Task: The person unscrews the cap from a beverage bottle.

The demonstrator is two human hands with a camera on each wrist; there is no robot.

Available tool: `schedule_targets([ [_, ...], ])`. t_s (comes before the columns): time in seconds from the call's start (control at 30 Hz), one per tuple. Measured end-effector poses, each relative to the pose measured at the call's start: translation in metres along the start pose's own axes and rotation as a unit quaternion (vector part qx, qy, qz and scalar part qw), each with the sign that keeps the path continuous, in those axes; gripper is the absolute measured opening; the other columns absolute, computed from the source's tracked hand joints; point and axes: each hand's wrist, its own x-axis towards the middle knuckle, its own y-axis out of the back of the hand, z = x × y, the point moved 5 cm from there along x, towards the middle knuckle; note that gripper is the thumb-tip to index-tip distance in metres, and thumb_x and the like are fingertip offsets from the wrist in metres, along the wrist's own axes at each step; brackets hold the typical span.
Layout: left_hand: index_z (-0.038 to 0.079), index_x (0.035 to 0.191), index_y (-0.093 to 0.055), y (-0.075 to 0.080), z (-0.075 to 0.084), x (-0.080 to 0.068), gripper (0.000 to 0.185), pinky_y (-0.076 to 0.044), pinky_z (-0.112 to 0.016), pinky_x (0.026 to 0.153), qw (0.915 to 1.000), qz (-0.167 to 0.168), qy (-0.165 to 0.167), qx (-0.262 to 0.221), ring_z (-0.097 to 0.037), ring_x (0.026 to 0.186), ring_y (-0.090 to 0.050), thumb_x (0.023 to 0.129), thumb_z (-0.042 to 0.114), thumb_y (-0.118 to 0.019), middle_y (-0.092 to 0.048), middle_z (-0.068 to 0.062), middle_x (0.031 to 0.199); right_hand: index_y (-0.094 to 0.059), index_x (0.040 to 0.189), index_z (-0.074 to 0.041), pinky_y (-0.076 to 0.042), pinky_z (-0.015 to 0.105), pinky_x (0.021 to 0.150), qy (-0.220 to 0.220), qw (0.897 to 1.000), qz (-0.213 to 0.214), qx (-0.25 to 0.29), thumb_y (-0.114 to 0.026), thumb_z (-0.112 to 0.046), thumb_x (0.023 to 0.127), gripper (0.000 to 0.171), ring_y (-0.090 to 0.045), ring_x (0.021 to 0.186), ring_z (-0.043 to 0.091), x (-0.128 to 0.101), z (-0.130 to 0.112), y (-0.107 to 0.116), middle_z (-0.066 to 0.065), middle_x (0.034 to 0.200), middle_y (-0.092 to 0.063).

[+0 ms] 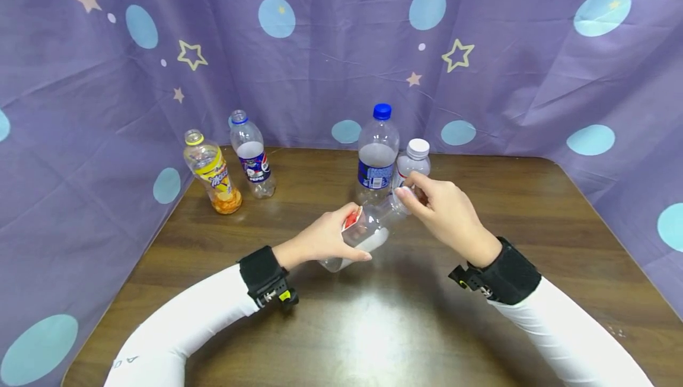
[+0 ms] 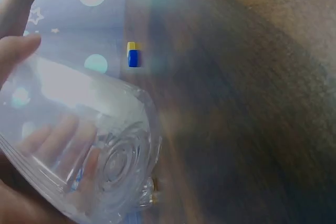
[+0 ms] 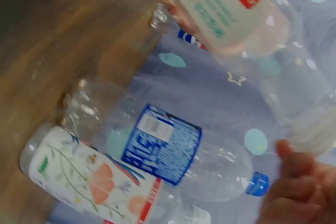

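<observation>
A: Nearest first; what is in the hands?

B: A clear bottle (image 1: pixel 360 234), tilted, held just above the wooden counter (image 1: pixel 384 328); its base points toward the person and its neck slants away toward the blue-capped bottle (image 1: pixel 377 159); the plastic is transparent and ribbed, with a white label carrying a red patch round the body; in the left wrist view the moulded rings of its base show plainly, with fingers (image 2: pixel 68 148) seen through the wall.

A: And the grip of each hand?

B: The left hand (image 1: pixel 325 239) is wrapped round the body of the clear bottle, thumb underneath and fingers over the label; clamped on it; the right hand (image 1: pixel 445 212) has its fingertips pinched on the bottle's neck end, where a whitish cap shows in the right wrist view; both wrists wear black straps over white sleeves.

A: What stands beyond the clear bottle?

B: Just behind it the blue-capped bottle, upright, clear with a blue label; touching or nearly touching that one, on its right, a white-capped bottle (image 1: pixel 413 165), partly hidden by the right hand; the right wrist view shows a floral print on its wrap; well to the left of the clear bottle stand a yellow-capped bottle (image 1: pixel 212 179) with a yellow and orange label, and beside it a Pepsi bottle (image 1: pixel 252 156); behind all of them hangs a purple cloth (image 1: pixel 320 67) with stars and pale blue dots.
</observation>
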Motion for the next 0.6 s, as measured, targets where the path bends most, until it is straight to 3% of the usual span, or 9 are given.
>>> schedule_targets([
  [0.1,0.021,0.109,-0.049,0.001,-0.001,0.0,0.063,-0.049,-0.027,0.07,0.9999,0.005,0.01,0.004,-0.011,0.08,-0.059,0.062,0.043,-0.087,-0.062,0.006,0.09,-0.051,0.081,-0.019,-0.026,0.027,0.048,-0.034,0.998,-0.043,-0.017,-0.054,-0.043,0.097,0.029,-0.038,0.054,0.011,0.002,0.0,0.0,-0.005,0.06,-0.036],
  [0.2,0.021,0.109,-0.049,0.001,-0.002,-0.001,0.064,-0.049,-0.027,0.07,0.9999,0.002,0.013,0.007,-0.011,0.08,-0.059,0.063,0.043,-0.087,-0.062,0.006,0.09,-0.054,0.086,-0.019,-0.031,0.028,0.05,-0.023,0.997,-0.074,-0.012,-0.056,-0.04,0.096,0.023,-0.042,0.058,0.011,0.003,0.0,0.0,-0.005,0.063,-0.04],
  [0.33,0.02,0.111,-0.05,0.001,-0.004,-0.002,0.065,-0.049,-0.026,0.071,0.9998,0.002,0.016,0.006,-0.01,0.081,-0.06,0.063,0.042,-0.087,-0.063,0.005,0.092,-0.061,0.106,-0.019,-0.041,0.029,0.062,0.045,0.993,-0.113,0.015,-0.059,-0.033,0.096,0.018,-0.05,0.072,0.012,0.004,0.001,0.002,-0.004,0.083,-0.053],
  [0.43,0.019,0.113,-0.05,0.002,-0.006,-0.003,0.066,-0.049,-0.027,0.072,0.9998,0.004,0.02,0.006,-0.011,0.082,-0.059,0.063,0.041,-0.088,-0.063,0.004,0.093,-0.061,0.122,-0.017,-0.046,0.028,0.071,0.115,0.984,-0.126,0.048,-0.068,-0.022,0.089,0.033,-0.053,0.087,0.011,0.004,0.0,0.006,-0.002,0.105,-0.059],
  [0.53,0.018,0.113,-0.05,0.003,-0.007,-0.003,0.067,-0.049,-0.027,0.071,0.9997,0.006,0.02,0.008,-0.011,0.082,-0.059,0.063,0.041,-0.088,-0.062,0.004,0.093,-0.062,0.126,-0.016,-0.047,0.025,0.075,0.167,0.976,-0.118,0.076,-0.076,-0.013,0.08,0.048,-0.055,0.095,0.009,0.004,0.0,0.011,0.001,0.115,-0.061],
  [0.6,0.018,0.113,-0.05,0.003,-0.007,-0.004,0.066,-0.049,-0.027,0.071,0.9998,0.007,0.019,0.008,-0.011,0.082,-0.059,0.063,0.041,-0.087,-0.062,0.004,0.093,-0.064,0.125,-0.017,-0.047,0.023,0.074,0.179,0.974,-0.112,0.084,-0.078,-0.013,0.077,0.051,-0.055,0.098,0.008,0.004,0.0,0.013,0.001,0.117,-0.061],
])
